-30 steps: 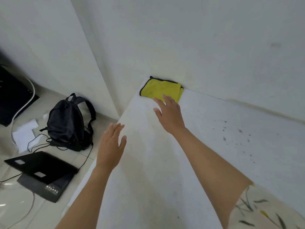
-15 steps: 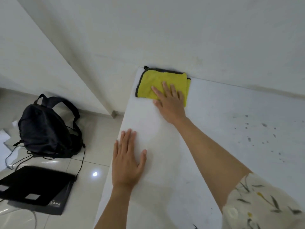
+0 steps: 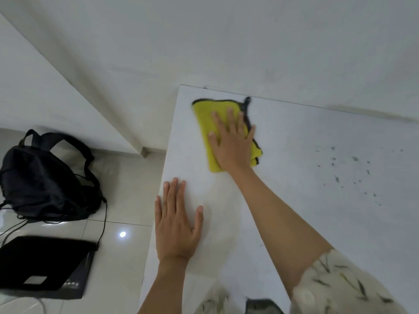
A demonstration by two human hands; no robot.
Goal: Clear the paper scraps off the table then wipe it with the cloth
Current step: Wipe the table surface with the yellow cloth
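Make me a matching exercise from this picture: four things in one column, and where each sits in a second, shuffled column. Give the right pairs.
Things:
1. Yellow cloth with dark edging
2. Left hand
3. Black backpack
4. Dark specks

Places:
A. On the tiled floor, left of the table
B. Scattered on the white table, right of the cloth
C. Under the right hand, near the table's far left corner
D. Flat on the table near its left edge

Pairs: 1-C, 2-D, 3-A, 4-B
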